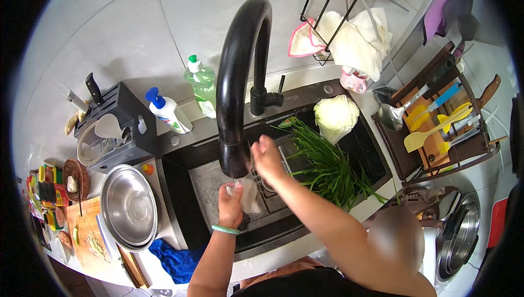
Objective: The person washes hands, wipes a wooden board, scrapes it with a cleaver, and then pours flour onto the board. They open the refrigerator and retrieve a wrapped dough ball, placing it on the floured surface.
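Note:
My left hand (230, 206), with a pale green bangle (226, 229) at its wrist, is under the spout of the black faucet (234, 158). It grips a limp whitish piece, apparently a wet cloth (250, 199), that hangs over the sink. A thin stream of water falls onto this hand. Just right of the spout, my right hand (267, 158) is raised with its fingers partly curled; blur hides whether it touches the faucet or holds anything. Long green leafy stalks (323, 158) and a pale cabbage (336, 116) lie in the right part of the black sink (270, 237).
Stacked steel bowls (129, 207) and a cutting board (84, 231) with chopped bits stand left. A blue cloth (174, 260) hangs at the front edge. Behind are a soap pump bottle (170, 111), green dish soap (201, 88) and a knife block (123, 121). A utensil rack (442, 121) stands right.

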A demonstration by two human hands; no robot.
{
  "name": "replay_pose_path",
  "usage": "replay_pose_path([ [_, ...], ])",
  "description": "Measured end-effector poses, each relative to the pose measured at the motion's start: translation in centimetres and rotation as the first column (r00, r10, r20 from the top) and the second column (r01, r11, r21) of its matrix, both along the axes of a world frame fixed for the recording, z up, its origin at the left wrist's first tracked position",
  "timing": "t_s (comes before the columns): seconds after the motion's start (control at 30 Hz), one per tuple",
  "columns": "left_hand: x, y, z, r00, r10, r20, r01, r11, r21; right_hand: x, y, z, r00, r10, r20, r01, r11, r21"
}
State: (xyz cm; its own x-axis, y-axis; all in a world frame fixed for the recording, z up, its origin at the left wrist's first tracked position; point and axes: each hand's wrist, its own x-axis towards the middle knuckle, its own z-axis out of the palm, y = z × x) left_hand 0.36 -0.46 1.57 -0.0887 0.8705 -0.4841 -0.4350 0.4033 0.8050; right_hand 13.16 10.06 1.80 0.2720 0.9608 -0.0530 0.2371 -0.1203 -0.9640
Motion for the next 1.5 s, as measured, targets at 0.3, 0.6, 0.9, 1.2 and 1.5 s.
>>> replay_pose_path([
  [0.3, 0.5, 0.6, 2.4, 0.926, -0.141, -0.35, 0.183, 0.979, 0.091, 8.0, 12.2, 8.4, 0.987, 0.07, -0.143, -0.049, 0.987, 0.151],
  [0.6, -1.0, 0.6, 3.6, 0.881, -0.191, -0.433, 0.267, 0.956, 0.12, 9.4, 12.1, 6.5, 0.988, 0.104, 0.115, -0.133, 0.949, 0.285],
  [0.9, -3.4, 0.9, 7.4, 0.97, -0.103, 0.222, 0.076, 0.989, 0.127, -0.6, -8.3, -0.6, 0.764, 0.573, 0.296, -0.62, 0.779, 0.093],
  [1.2, -6.4, -0.7, 5.6, 0.464, -0.198, -0.864, 0.619, 0.769, 0.156, -0.8, -8.4, 2.2, 0.57, 0.681, 0.459, -0.624, 0.723, -0.297],
  [1.5, -6.7, 0.6, 4.2, 0.52, -0.43, -0.739, 0.764, 0.62, 0.177, -1.7, -6.8, 8.1, 0.389, 0.835, 0.389, -0.727, 0.537, -0.427],
])
